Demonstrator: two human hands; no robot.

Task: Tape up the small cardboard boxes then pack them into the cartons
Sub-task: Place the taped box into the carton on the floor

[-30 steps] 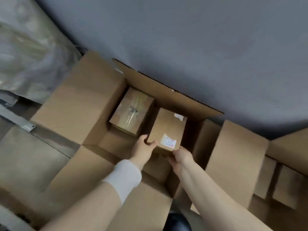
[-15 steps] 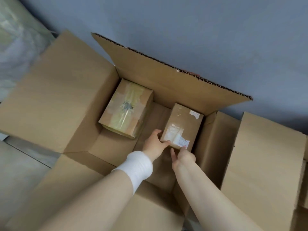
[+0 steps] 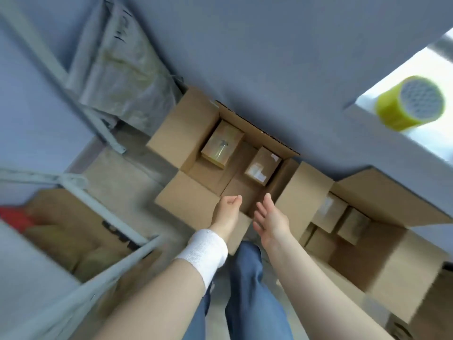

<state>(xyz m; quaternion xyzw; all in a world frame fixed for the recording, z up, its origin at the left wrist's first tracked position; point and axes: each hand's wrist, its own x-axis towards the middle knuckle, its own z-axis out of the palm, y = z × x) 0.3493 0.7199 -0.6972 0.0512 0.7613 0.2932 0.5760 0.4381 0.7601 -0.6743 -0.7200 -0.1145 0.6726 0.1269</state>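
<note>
At the far left a grey metal shelf frame (image 3: 117, 218) crosses in front of a blurred box, and a plastic-wrapped bundle (image 3: 127, 77) leans against the wall above it. In the middle, an open carton (image 3: 181, 128) sits on the floor with two small boxes inside: a taped box (image 3: 221, 143) in the far left corner and a labelled box (image 3: 262, 165) against the right wall, well apart from each other. Above the carton's near edge the left hand (image 3: 228, 209), with a white wristband (image 3: 203, 251), has loosely curled fingers and holds nothing. Just beside it the right hand (image 3: 269, 222) is empty, fingers straight and spread. To the right, a second carton (image 3: 382, 197) holds several small boxes (image 3: 353, 225) packed close together. A yellow tape roll (image 3: 411, 104) rests on a white ledge at the upper right.
</note>
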